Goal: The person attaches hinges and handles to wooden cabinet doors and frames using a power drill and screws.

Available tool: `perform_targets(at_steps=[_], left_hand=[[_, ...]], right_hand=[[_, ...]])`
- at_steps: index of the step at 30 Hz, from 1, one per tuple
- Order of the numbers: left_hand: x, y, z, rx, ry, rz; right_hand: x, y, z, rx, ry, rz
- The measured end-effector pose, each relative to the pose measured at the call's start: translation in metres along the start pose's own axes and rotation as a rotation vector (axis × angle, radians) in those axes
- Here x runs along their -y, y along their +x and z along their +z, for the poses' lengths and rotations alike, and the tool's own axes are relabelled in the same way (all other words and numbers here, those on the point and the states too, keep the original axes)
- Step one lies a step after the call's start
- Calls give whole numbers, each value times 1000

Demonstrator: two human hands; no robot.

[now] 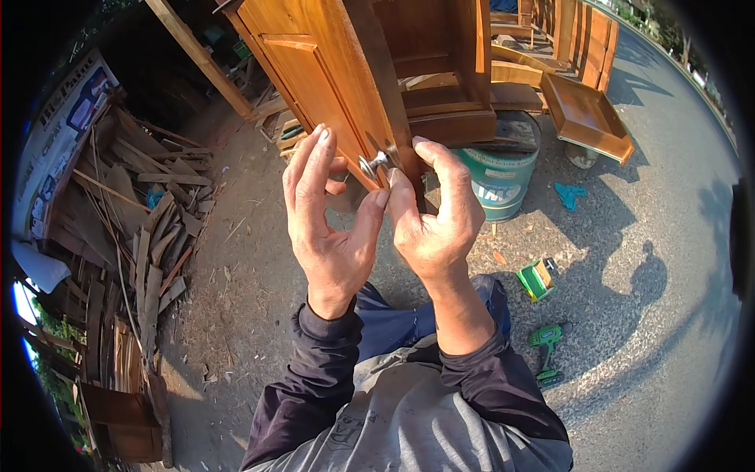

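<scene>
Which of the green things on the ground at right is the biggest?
The round drum: it is far larger than the small box and the drill.

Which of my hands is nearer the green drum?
Right. Your right hand appears just left of the drum; your left hand is farther left, beside the metal knob.

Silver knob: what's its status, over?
Left hand open. Right hand by silver knob, grip unclear. Knob at wooden door. Green drill aside on ground.
</scene>
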State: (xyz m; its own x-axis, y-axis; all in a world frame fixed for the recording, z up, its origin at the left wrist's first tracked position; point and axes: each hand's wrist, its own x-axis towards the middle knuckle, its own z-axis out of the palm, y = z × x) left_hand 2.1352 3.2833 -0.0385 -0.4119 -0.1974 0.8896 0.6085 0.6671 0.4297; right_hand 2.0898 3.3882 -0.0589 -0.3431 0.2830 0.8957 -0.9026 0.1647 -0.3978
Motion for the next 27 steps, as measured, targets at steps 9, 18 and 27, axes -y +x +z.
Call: perform_targets(at_steps=[9, 18, 27], left_hand=[[-6, 2, -3, 86, 0, -246], [-7, 9, -8, 103, 32, -432], [-16, 4, -13, -6, -94, -261]], right_hand=[[4, -3, -2, 52, 12, -26], [8, -5, -2, 66, 23, 20], [10, -4, -4, 84, 27, 16]])
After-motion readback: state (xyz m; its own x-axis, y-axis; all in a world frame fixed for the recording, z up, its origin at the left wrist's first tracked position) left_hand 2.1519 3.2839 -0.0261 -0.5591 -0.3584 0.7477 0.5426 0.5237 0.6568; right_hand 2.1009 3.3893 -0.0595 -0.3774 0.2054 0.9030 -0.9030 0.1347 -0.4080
